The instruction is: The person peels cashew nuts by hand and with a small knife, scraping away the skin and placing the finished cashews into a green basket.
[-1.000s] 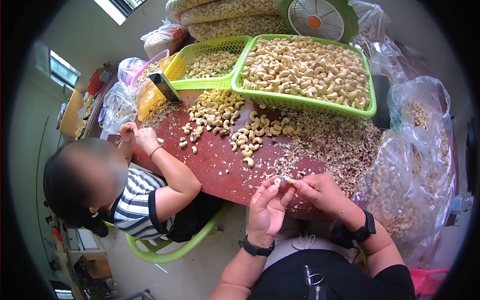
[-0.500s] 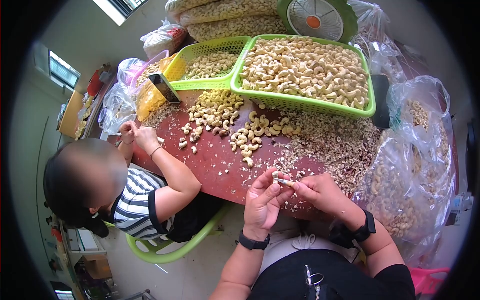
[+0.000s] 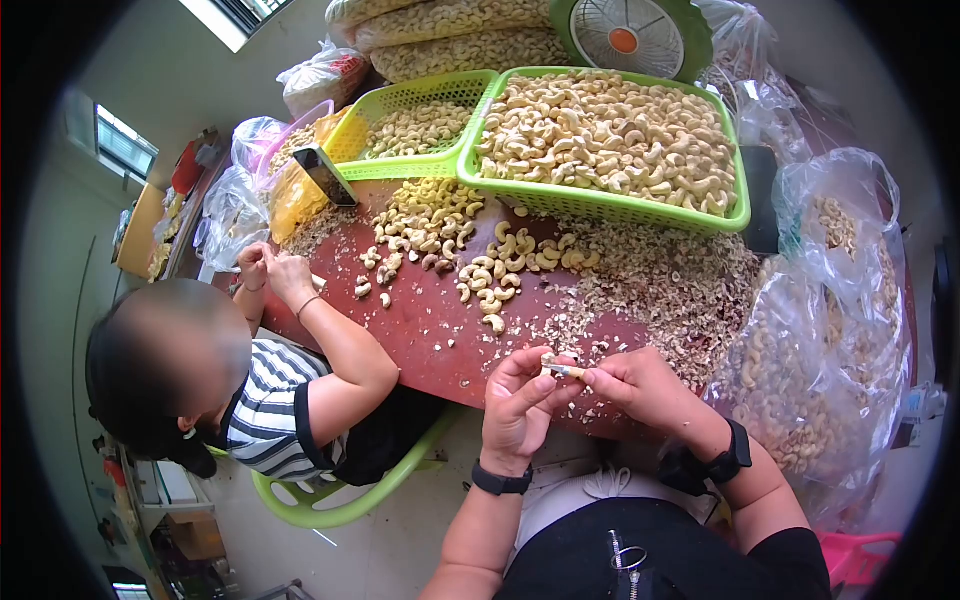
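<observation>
Between the thumb and fingers of my left hand (image 3: 519, 399) is a cashew nut (image 3: 546, 362), partly covered by the fingertips. My right hand (image 3: 630, 384) is closed around the light handle of a small knife (image 3: 567, 371), whose short metal blade touches the nut. Both hands are above the near edge of the red table (image 3: 420, 345). Just beyond them lie loose peeled cashews (image 3: 497, 275) and a heap of skin flakes (image 3: 660, 290).
A full green basket of cashews (image 3: 746, 200) and a smaller green basket (image 3: 405, 172) stand at the back. Left of them leans a phone (image 3: 325, 177). A co-worker (image 3: 285, 400) sits at left, hands together. Clear plastic bags (image 3: 820, 330) hold cashews at right; a fan (image 3: 640, 40) is behind.
My left hand has turned slightly around the cashew, and the knife blade has shifted a little on it, lying flatter. The co-worker's hands stay nearly where they were.
</observation>
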`<state>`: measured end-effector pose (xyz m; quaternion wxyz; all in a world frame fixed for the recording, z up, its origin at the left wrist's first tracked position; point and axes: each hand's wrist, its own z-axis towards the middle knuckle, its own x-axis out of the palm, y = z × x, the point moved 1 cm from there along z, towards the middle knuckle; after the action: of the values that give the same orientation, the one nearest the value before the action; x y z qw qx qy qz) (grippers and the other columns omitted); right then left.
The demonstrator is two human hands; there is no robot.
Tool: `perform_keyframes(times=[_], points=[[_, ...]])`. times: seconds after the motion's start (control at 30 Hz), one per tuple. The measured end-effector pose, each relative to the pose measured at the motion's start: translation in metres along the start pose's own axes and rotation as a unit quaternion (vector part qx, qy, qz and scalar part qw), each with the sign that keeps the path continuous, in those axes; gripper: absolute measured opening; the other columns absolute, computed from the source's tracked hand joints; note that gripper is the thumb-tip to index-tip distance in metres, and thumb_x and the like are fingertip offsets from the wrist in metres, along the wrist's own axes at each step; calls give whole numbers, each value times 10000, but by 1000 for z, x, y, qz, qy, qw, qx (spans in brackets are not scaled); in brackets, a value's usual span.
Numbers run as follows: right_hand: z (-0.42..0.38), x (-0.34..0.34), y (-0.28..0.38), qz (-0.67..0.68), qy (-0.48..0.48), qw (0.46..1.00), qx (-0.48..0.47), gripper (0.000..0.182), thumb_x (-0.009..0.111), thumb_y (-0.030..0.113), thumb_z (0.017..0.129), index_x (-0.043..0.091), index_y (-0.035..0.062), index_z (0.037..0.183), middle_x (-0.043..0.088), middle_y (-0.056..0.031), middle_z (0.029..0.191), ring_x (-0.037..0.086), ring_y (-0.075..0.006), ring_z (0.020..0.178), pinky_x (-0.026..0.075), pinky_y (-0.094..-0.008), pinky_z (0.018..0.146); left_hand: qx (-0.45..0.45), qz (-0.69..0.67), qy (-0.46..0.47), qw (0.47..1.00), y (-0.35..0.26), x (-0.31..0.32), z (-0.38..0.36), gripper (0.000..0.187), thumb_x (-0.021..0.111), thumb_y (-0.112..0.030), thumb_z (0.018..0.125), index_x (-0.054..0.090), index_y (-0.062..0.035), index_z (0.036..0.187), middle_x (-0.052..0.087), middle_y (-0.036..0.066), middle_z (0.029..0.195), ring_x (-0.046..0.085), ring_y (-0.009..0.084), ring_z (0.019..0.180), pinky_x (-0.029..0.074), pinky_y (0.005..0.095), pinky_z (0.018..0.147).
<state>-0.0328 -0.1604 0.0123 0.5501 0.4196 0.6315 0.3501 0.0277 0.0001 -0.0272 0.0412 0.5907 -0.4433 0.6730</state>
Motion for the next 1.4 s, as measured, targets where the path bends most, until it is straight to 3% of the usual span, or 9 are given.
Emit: perform_keyframes(times=[0.17, 0.23, 0.43, 0.57, 0.77, 0.83, 0.93, 1.17, 1.4], points=[[1, 0, -3, -10, 6, 1000, 1, 338, 522, 321, 818, 604, 12, 706, 512, -144, 521, 493, -200, 448, 390, -319, 462, -8, -22, 5, 1000, 1, 1, 1, 213, 527, 17, 779, 489, 11, 988, 557, 171, 968, 548, 297, 969, 508, 414, 796], [1, 0, -2, -12, 10, 1000, 2, 339, 522, 320, 818, 600, 11, 703, 508, -145, 518, 493, -201, 447, 389, -320, 460, -15, -33, -8, 999, 0, 8, 1, 191, 569, 4, 756, 481, -9, 925, 561, 180, 943, 579, 255, 889, 518, 367, 777], [1, 3, -7, 1, -22, 1000, -4, 352, 516, 321, 819, 587, 6, 679, 501, -144, 518, 469, -208, 435, 382, -325, 453, 4, -42, 36, 998, 5, 0, 1, 212, 542, -15, 781, 456, 1, 975, 549, 153, 941, 542, 282, 974, 491, 417, 823], [1, 3, -8, 12, -30, 999, 1, 361, 515, 325, 818, 581, 4, 666, 496, -144, 515, 458, -219, 431, 378, -328, 448, -8, -2, -6, 1000, 2, 7, 0, 233, 544, 20, 768, 458, -10, 982, 554, 140, 926, 539, 279, 978, 482, 414, 841], [0, 1, -6, -13, -21, 1000, 3, 378, 514, 323, 819, 551, -4, 633, 475, -143, 501, 450, -217, 426, 366, -330, 442, 12, 51, -67, 996, -5, 4, 1, 304, 567, 87, 724, 475, -25, 991, 573, 120, 916, 589, 202, 829, 531, 316, 702], [0, 1, -5, -15, -20, 1000, 3, 382, 513, 321, 821, 542, -6, 626, 471, -144, 501, 449, -216, 427, 364, -330, 442, 26, 131, -58, 989, -7, 3, 2, 318, 579, 90, 716, 491, -15, 1004, 579, 124, 924, 576, 146, 715, 503, 246, 588], [0, 1, -3, -14, -19, 1000, -5, 381, 510, 318, 824, 541, -8, 629, 469, -147, 507, 446, -214, 430, 364, -330, 446, 14, 169, -57, 984, -9, 6, 2, 333, 587, 93, 709, 507, 1, 1019, 584, 124, 921, 548, 120, 671, 464, 214, 553], [-2, 1, -2, -13, -17, 1000, 6, 375, 512, 311, 824, 538, -10, 631, 453, -140, 499, 406, -199, 421, 351, -328, 439, 26, 176, -50, 983, -14, 3, 6, 289, 568, 52, 755, 515, 30, 1038, 589, 124, 906, 557, 125, 698, 463, 214, 573], [-3, -3, 3, -19, -16, 1000, 6, 378, 517, 298, 825, 532, -16, 615, 426, -119, 476, 381, -165, 419, 337, -324, 431, 46, 181, -107, 977, -19, 7, 2, 211, 563, -39, 808, 535, 53, 996, 587, 85, 861, 584, 126, 700, 513, 238, 598]])
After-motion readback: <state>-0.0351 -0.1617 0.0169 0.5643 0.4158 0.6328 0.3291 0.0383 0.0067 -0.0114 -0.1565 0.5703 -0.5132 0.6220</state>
